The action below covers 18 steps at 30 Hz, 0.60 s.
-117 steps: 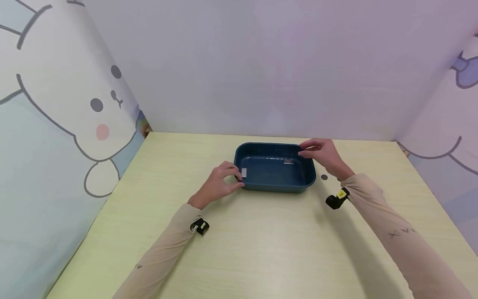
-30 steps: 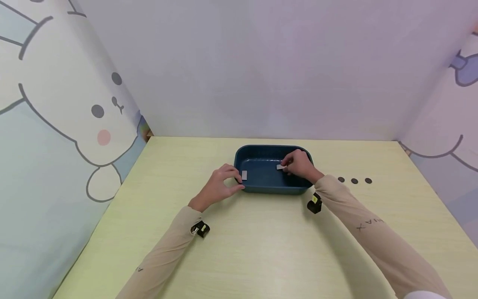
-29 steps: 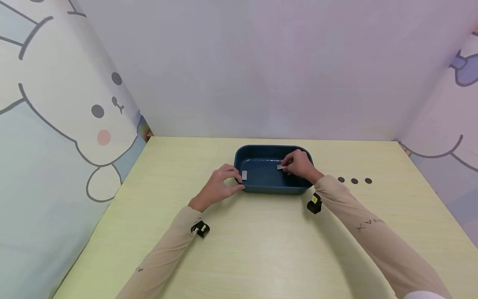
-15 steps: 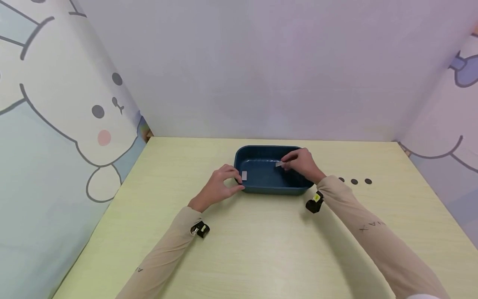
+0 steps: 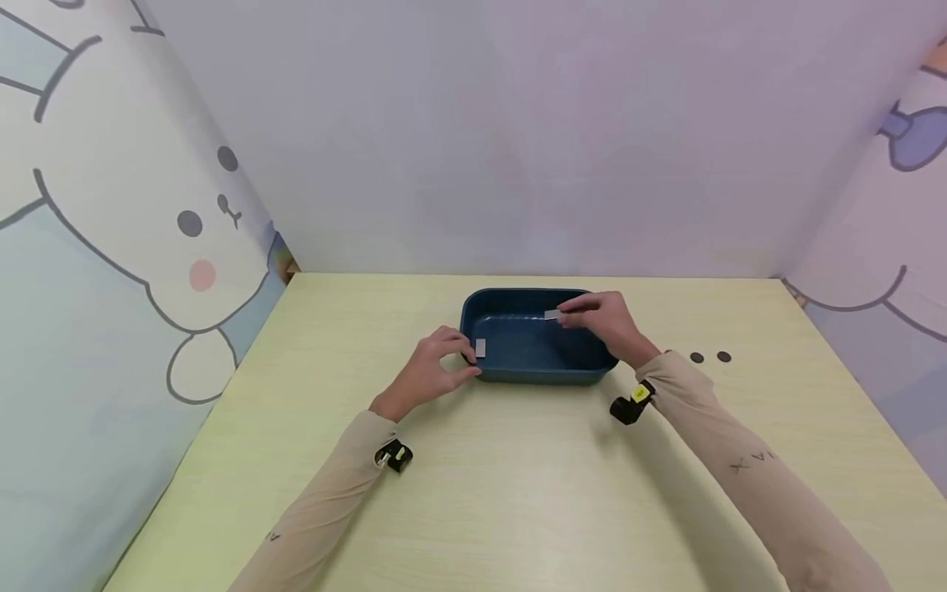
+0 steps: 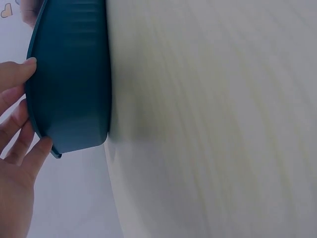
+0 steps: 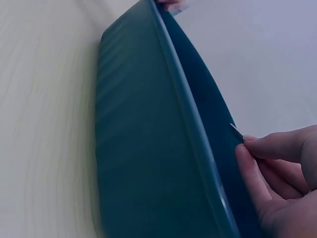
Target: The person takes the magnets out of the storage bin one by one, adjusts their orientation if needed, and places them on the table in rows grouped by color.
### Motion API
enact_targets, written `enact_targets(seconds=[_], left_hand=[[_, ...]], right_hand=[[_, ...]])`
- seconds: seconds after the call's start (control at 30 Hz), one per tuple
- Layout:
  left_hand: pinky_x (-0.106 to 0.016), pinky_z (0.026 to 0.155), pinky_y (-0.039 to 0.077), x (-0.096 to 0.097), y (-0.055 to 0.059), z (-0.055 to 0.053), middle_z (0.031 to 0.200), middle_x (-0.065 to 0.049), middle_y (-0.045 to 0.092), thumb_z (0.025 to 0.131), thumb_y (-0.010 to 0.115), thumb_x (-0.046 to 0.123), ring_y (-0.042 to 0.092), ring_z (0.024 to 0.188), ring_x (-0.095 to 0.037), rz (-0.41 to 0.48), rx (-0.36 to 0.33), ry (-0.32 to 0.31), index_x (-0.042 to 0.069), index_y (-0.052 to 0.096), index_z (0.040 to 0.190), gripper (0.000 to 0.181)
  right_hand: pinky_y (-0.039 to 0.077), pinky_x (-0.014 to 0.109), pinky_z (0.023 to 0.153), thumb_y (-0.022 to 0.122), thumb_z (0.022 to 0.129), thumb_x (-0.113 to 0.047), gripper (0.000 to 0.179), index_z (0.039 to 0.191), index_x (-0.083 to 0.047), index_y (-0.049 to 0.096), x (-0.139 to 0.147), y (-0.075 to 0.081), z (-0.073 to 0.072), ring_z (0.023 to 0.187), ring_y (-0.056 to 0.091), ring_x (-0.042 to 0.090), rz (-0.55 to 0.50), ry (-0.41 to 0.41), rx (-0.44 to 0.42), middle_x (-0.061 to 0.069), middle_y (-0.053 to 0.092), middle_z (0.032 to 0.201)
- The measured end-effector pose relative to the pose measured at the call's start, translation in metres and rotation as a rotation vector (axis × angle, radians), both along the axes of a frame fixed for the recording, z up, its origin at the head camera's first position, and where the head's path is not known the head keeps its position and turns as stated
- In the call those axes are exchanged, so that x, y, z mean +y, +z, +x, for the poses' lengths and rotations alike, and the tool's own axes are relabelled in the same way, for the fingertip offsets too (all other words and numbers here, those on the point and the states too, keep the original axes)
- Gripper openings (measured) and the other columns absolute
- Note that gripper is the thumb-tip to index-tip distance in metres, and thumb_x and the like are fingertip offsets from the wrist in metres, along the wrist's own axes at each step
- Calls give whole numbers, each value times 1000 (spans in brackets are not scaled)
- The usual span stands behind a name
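A dark blue plastic tub [image 5: 536,376] stands on the table, its inside facing up. My left hand [image 5: 432,370] holds the tub's rim at the front left corner; in the left wrist view, thumb and fingertips touch the rim. Between thumb and fingers my right hand [image 5: 610,322] pinches a small, thin, pale rectangular piece [image 5: 552,314] over the tub's inside. The right wrist view shows this piece nearly edge-on at the fingertips. A similar pale rectangle [image 5: 480,348] sits inside the tub near the left hand.
Two dark, flat discs [image 5: 697,358] lie on the wooden tabletop [image 5: 503,477] right of the tub, beside the right forearm. A pale cloth wall [image 5: 518,148] rises behind the table. Cartoon-printed curtains [image 5: 111,205] hang at both sides.
Earlier, the right hand was at the tub's rear right rim; now it pinches the pale piece. Over the last second it lifts slightly backward. The sleeve now hides the third disc. The left hand stays.
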<state>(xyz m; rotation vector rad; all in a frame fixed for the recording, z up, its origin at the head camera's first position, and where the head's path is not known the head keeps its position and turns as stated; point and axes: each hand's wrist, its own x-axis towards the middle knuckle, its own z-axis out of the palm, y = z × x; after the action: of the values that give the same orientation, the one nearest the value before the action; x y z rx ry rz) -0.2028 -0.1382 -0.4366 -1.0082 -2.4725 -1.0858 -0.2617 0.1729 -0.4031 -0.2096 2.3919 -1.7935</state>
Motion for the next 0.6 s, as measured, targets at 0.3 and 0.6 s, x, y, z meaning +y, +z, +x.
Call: enact_targets(seconds=[0.3, 0.6], left_hand=[[-36, 89, 45, 1, 3, 3, 98, 0, 61, 79, 78, 15, 52, 100, -17, -1, 14, 5, 14, 70, 82, 9], [-36, 88, 45, 2, 2, 5, 97, -1, 61, 78, 79, 15, 52, 100, -18, -4, 62, 6, 13, 69, 82, 10]], right_hand=[[51, 26, 84, 73, 84, -12, 35, 113, 5, 65, 12, 4, 12, 87, 67, 13, -34, 21, 20, 11, 65, 111], [48, 26, 89, 75, 83, -22, 42, 117, 0, 65, 27, 10, 23, 98, 63, 13, -77, 35, -43, 4, 62, 117]])
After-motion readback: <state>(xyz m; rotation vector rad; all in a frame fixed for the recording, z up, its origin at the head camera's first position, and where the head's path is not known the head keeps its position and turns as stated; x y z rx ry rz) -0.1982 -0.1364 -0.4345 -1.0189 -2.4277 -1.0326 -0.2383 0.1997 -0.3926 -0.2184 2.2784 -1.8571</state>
